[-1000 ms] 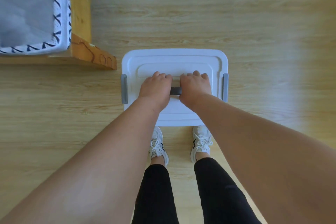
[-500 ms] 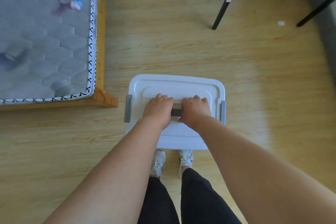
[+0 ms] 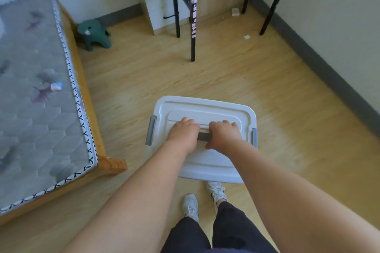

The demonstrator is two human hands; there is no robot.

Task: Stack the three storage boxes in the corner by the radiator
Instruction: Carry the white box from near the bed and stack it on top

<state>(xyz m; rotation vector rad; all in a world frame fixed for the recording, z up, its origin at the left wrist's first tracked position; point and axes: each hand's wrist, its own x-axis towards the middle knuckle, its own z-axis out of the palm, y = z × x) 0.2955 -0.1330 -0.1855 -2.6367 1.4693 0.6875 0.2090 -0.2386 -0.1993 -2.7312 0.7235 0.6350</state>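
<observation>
the feet [image 3: 203, 201] stand on the wood floor [image 3: 144, 80], mid-step by the look of them, one shoe ahead of the other. just above and in front of them hangs the box [image 3: 202, 162], white plastic with a lid on, carried clear of the floor at arm's length, between the bed corner on the left and the wall on the right.

the left hand [image 3: 182, 134] and right hand [image 3: 223, 134] sit side by side on the lid's centre, both curled closed around the dark handle [image 3: 204, 136], knuckles up, a short stretch of handle showing between them.

judging by the rigid moulded lid and straight edges, the box is stiff and will not sag. two hands on one small handle suggest some weight, though the contents are hidden. all the load passes through the lid, so the grey side latches [image 3: 151, 132] must hold; for the stacking itself, a grip under the rim or base at both short sides would likely be steadier. smooth plastic could slide on another lid.

to the left lies the bed [image 3: 37, 88]. farther off are a green stool [image 3: 94, 33], a drawer unit [image 3: 158, 6] and black desk legs [image 3: 192, 26]. no radiator and no other boxes are in view.
</observation>
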